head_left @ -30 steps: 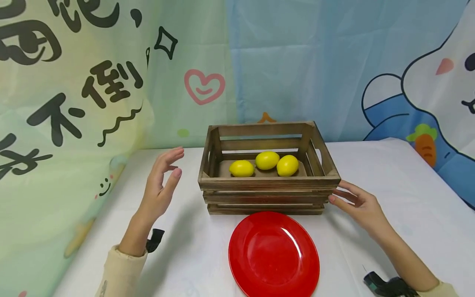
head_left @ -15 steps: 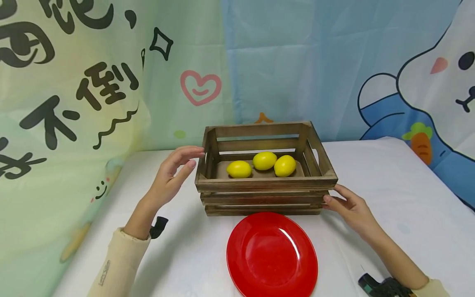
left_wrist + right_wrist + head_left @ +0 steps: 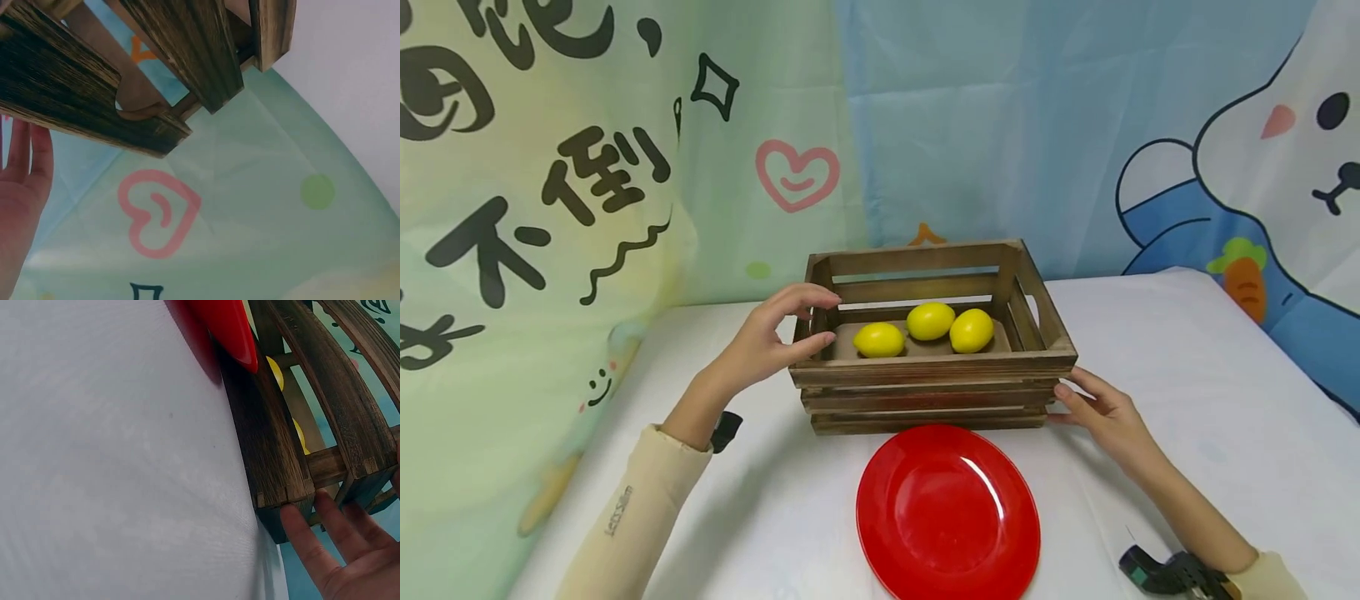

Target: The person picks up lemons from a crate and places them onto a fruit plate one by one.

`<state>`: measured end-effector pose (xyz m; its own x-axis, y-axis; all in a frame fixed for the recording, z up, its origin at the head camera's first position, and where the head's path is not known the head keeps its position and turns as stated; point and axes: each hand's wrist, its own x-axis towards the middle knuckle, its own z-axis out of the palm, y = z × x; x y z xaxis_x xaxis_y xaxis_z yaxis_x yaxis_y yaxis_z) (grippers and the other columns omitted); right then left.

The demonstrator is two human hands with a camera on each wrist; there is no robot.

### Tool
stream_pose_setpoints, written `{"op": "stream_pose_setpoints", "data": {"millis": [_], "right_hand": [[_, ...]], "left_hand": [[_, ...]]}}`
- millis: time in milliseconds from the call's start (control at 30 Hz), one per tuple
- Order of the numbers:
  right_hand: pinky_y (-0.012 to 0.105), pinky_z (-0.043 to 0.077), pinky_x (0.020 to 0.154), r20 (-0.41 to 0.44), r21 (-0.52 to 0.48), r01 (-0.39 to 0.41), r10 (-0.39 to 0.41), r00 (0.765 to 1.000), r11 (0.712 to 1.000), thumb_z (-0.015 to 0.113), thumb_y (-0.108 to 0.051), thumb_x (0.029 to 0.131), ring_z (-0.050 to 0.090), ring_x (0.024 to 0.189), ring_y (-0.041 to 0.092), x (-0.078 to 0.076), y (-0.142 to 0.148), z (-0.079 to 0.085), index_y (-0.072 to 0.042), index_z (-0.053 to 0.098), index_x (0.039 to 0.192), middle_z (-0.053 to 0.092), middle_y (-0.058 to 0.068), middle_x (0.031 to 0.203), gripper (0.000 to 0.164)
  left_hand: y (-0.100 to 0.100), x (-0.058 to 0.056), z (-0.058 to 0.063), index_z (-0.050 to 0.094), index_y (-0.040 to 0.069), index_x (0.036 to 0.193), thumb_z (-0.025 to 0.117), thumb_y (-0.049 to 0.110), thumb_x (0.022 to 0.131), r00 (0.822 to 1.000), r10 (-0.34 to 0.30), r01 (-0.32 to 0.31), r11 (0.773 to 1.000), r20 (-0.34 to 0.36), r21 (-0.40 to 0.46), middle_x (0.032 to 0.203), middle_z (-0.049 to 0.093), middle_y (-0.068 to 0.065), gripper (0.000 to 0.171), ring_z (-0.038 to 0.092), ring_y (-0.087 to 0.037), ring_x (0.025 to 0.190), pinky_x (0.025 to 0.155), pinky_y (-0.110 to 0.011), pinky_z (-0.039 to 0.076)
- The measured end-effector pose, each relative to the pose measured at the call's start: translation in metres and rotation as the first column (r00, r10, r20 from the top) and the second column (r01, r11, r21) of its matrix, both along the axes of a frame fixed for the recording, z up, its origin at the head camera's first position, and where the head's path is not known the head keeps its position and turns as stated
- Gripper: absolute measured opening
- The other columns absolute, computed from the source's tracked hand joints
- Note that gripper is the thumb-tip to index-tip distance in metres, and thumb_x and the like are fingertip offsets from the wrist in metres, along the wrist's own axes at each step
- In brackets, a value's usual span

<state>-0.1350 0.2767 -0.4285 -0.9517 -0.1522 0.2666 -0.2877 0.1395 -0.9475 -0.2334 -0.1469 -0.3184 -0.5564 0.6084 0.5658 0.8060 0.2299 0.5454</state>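
So, three lemons (image 3: 929,322) in the crate (image 3: 932,370)

An open-topped crate (image 3: 932,372) of brown wooden slats stands upright, one long side facing six o'clock. Inside, three yellow lemons (image 3: 931,322) lie toward nine, twelve and three.

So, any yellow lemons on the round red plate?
No, the plate looks bare, and the three lemons lie inside the brown slatted wooden crate.
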Motion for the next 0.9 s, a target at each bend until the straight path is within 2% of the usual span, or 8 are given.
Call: {"op": "stream_pose_setpoints", "data": {"millis": [133, 300, 567, 667, 767, 900], "right_hand": [[0.027, 0.058, 0.074, 0.003, -0.015, -0.003, 0.004, 1.0, 1.0, 0.05, 0.001, 0.099, 0.065, 0.1, -0.001, 0.0, -0.001, -0.001, -0.015, 0.051, 0.142, 0.058, -0.021, 0.125, 0.046], [0.027, 0.058, 0.075, 0.011, 0.005, 0.003, -0.003, 1.0, 1.0, 0.05, 0.0, 0.1, 0.065, 0.101, -0.001, 0.001, -0.002, 0.0, -0.013, 0.05, 0.143, 0.057, -0.021, 0.126, 0.045], [0.027, 0.057, 0.076, 0.011, 0.004, -0.007, 0.007, 1.0, 1.0, 0.049, 0.0, 0.1, 0.065, 0.101, 0.001, 0.001, -0.002, 0.0, -0.014, 0.05, 0.142, 0.057, -0.019, 0.126, 0.044], [0.028, 0.058, 0.076, 0.003, 0.007, -0.003, 0.003, 1.0, 1.0, 0.048, 0.001, 0.1, 0.065, 0.101, 0.001, 0.002, 0.0, -0.001, -0.014, 0.049, 0.142, 0.057, -0.019, 0.126, 0.044], [0.028, 0.058, 0.075, -0.003, 0.011, 0.0, 0.0, 1.0, 1.0, 0.048, 0.001, 0.1, 0.065, 0.101, 0.001, 0.003, 0.0, 0.0, -0.013, 0.049, 0.143, 0.057, -0.019, 0.126, 0.045], [0.029, 0.058, 0.076, -0.01, -0.018, -0.018, 0.018, 1.0, 1.0, 0.048, 0.002, 0.1, 0.065, 0.102, 0.001, 0.003, 0.0, 0.0, -0.014, 0.05, 0.142, 0.058, -0.018, 0.126, 0.045]], "left_hand": [[0.005, -0.009, 0.004, 0.058, 0.004, 0.127, 0.078, -0.001, 0.079, 0.998, -0.055, 0.058, 0.995, 0.039, -0.081, 0.126, 0.059, -0.007, 0.052, 0.052, -0.019, 0.115, 0.089, -0.04, 0.047], [0.011, -0.019, 0.003, 0.054, 0.005, 0.132, 0.081, 0.009, 0.08, 0.989, -0.097, 0.114, 0.98, 0.111, -0.162, 0.129, 0.057, -0.008, 0.06, 0.052, -0.021, 0.118, 0.094, -0.04, 0.046], [0.017, -0.037, -0.001, 0.052, 0.006, 0.135, 0.081, 0.008, 0.079, 0.977, -0.104, 0.139, 0.973, 0.185, -0.186, 0.133, 0.054, -0.01, 0.063, 0.054, -0.022, 0.119, 0.095, -0.044, 0.047], [0.02, -0.046, -0.001, 0.052, 0.004, 0.135, 0.081, 0.008, 0.079, 0.971, -0.111, 0.153, 0.969, 0.21, -0.193, 0.134, 0.053, -0.014, 0.064, 0.055, -0.024, 0.118, 0.097, -0.044, 0.047], [0.024, -0.055, 0.001, 0.051, 0.0, 0.134, 0.081, 0.006, 0.078, 0.965, -0.113, 0.163, 0.966, 0.238, -0.199, 0.134, 0.052, -0.016, 0.064, 0.055, -0.029, 0.118, 0.098, -0.042, 0.047], [0.029, -0.06, 0.006, 0.051, 0.003, 0.135, 0.081, 0.01, 0.079, 0.957, -0.089, 0.162, 0.953, 0.275, -0.256, 0.135, 0.052, -0.012, 0.063, 0.053, -0.031, 0.121, 0.1, -0.044, 0.045]]}}
